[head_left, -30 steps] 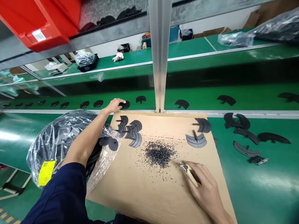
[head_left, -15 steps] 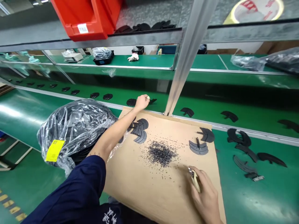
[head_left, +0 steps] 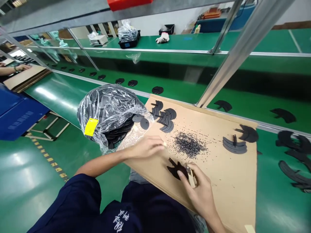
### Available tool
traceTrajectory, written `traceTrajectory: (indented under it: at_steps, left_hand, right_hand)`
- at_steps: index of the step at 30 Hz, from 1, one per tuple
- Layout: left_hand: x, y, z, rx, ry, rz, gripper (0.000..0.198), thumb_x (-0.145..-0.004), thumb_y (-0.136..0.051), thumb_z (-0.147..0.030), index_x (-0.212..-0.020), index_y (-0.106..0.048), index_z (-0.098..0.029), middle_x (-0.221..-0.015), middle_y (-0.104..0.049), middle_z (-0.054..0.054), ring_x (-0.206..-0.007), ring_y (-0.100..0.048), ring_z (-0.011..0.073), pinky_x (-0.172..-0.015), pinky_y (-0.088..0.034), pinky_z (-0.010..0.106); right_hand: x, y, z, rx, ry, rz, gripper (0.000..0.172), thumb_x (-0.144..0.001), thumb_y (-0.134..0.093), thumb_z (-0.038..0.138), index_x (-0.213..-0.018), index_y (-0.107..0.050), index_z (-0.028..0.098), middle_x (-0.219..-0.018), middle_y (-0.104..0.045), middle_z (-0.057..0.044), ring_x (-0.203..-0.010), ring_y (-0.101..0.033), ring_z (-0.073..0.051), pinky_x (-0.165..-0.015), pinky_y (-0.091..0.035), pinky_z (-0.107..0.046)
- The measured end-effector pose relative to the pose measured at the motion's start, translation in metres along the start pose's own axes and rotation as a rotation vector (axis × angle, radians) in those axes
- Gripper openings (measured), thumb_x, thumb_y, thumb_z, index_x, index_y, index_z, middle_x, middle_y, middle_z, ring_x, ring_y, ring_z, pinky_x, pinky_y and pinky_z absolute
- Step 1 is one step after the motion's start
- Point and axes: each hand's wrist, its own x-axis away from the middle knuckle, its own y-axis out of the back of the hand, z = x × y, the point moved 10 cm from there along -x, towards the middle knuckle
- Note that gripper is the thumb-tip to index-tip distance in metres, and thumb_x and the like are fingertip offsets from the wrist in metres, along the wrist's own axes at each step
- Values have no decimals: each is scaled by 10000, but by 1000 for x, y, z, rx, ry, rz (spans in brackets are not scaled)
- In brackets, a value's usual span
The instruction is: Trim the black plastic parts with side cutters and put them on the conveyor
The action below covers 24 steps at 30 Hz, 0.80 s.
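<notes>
My right hand (head_left: 200, 189) is closed around a small tool (head_left: 191, 178) with a pale handle and a metal end. Its thumb and fingers also grip a dark, curved black plastic part (head_left: 175, 169) with a narrow stem, low over the cardboard. To the left of it, my left hand (head_left: 147, 148) has its fingers stretched out and nothing visible in them; one fingertip has a pale cover. A heap of small black bits (head_left: 189, 144) lies beyond both hands. Several curved parts (head_left: 167, 118) rest left of the heap, and two more (head_left: 235, 145) to its right.
A clear plastic bag (head_left: 109, 100) of black parts stands left of the cardboard sheet (head_left: 233, 194). Behind runs a green belt (head_left: 184, 97) with spaced black parts. A metal post (head_left: 225, 68) rises at the cardboard's far edge. Another person's hand (head_left: 23, 67) shows far left.
My left hand has come back from the belt to the near side of the cardboard. A black part has left the belt, and one is now in my right hand. The view has shifted left.
</notes>
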Motion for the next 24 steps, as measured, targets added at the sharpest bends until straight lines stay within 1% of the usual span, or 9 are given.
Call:
traceTrajectory:
  at_steps: [4, 5, 7, 9, 11, 13, 16, 19, 24]
  left_hand:
    - [-7, 49, 81, -349, 322, -107, 126, -951, -580, -146, -904, -694, -171, -991, -700, 112, -1003, -676, 264, -897, -560, 385]
    - [-8, 56, 93, -406, 378, -105, 148, -941, -560, -112, -890, -689, -165, -977, -690, 117, -1008, -667, 270, -902, -551, 384]
    - [-11, 59, 99, -426, 405, -79, 194, -931, -522, -70, -873, -684, -158, -937, -676, 119, -987, -658, 273, -892, -540, 378]
    - [-10, 52, 83, -377, 361, -60, 200, -944, -508, -77, -908, -687, -157, -919, -664, 105, -928, -650, 246, -857, -538, 352]
    - [-6, 41, 46, -190, 229, -79, 194, -976, -513, -122, -1028, -697, -156, -957, -663, 97, -890, -642, 212, -813, -540, 321]
    - [-1, 31, 1, 112, 51, -109, 232, -1007, -519, -165, -1152, -699, -183, -1011, -667, 88, -914, -648, 185, -789, -542, 288]
    - [7, 11, -46, 413, -86, -86, 234, -1009, -550, -161, -1118, -747, -225, -1004, -687, 67, -916, -660, 153, -771, -541, 254]
    - [9, -8, -59, 485, -104, -94, 248, -1002, -547, -121, -1086, -761, -214, -1002, -712, 69, -915, -682, 144, -780, -554, 251]
    - [10, -20, -49, 465, -73, -94, 215, -996, -560, -120, -1037, -762, -182, -1056, -747, 88, -971, -719, 151, -841, -585, 261]
  right_hand:
    - [7, 11, -30, -131, -224, -49, 258, -886, -723, 458, -949, -655, 217, -832, -702, -38, -742, -669, -207, -659, -585, -296]
    - [9, 12, -36, -173, -268, -62, 292, -865, -740, 482, -956, -663, 215, -857, -712, -43, -784, -680, -217, -697, -593, -307]
    - [13, 10, -49, -260, -361, -80, 356, -822, -773, 520, -975, -679, 213, -918, -728, -56, -869, -692, -238, -777, -599, -337]
    - [20, 5, -60, -360, -468, -103, 407, -785, -798, 549, -989, -687, 215, -965, -734, -63, -917, -691, -249, -841, -591, -368]
    - [29, -3, -68, -481, -577, -130, 453, -744, -826, 567, -996, -690, 216, -985, -733, -59, -933, -685, -246, -889, -575, -383]
    - [36, -13, -71, -613, -672, -129, 489, -692, -862, 565, -984, -689, 213, -973, -729, -49, -929, -681, -235, -899, -565, -374]
    - [41, -31, -67, -768, -756, -56, 528, -664, -879, 559, -1011, -687, 211, -992, -731, -53, -930, -682, -235, -852, -567, -358]
    - [41, -36, -61, -814, -765, -13, 513, -683, -873, 555, -1014, -686, 211, -978, -729, -48, -918, -676, -228, -822, -562, -344]
    - [41, -34, -59, -852, -728, -28, 436, -721, -864, 551, -939, -691, 215, -905, -712, -21, -872, -651, -195, -850, -533, -323]
